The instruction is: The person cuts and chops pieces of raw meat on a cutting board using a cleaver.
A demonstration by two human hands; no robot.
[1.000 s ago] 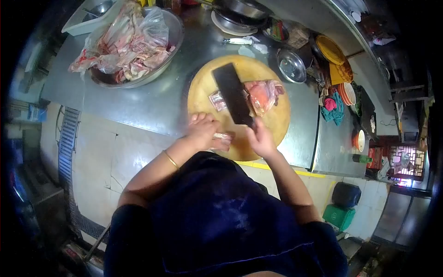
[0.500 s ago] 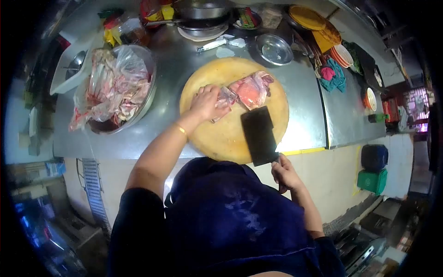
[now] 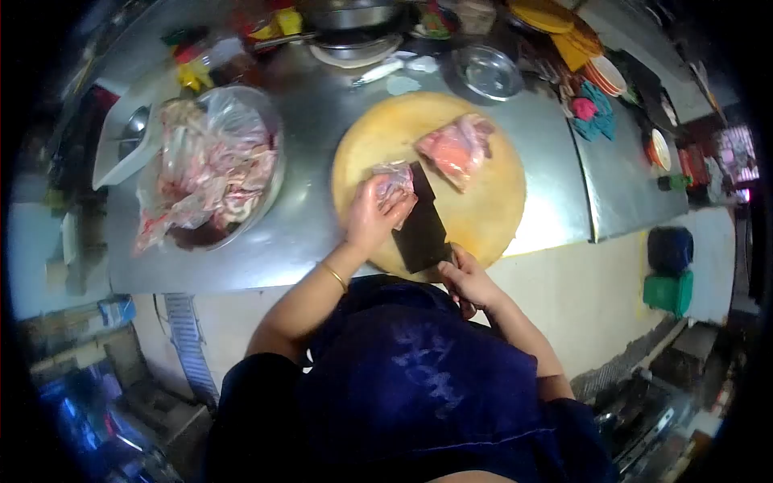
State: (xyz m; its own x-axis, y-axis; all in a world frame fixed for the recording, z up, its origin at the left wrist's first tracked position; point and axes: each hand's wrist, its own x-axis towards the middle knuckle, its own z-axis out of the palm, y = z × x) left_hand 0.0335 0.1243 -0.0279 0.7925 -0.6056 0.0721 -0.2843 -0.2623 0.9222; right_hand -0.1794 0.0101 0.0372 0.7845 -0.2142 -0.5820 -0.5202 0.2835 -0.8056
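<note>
My left hand (image 3: 377, 216) is closed on a small cut piece of raw meat (image 3: 394, 182) at the left part of the round yellow chopping board (image 3: 483, 233). In my right hand (image 3: 469, 279) is the handle of a cleaver (image 3: 420, 237), held at the board's near edge. The dark blade points away from me, its left side close against my left fingers and the small piece; whether they touch I cannot tell. A larger piece of raw meat (image 3: 456, 153) lies apart on the far right of the board.
On the left stands a metal basin (image 3: 278, 165) heaped with raw meat and a plastic bag (image 3: 237, 113). Beside it is a white tray (image 3: 109, 165) with a ladle. A metal dish (image 3: 487, 72), a pan (image 3: 354, 36) and cloths (image 3: 594, 121) lie along the back and right.
The small piece has come apart from the larger one, drawn toward me in my left hand. The cleaver has shifted left to beside that hand. The whole view has also shifted slightly.
</note>
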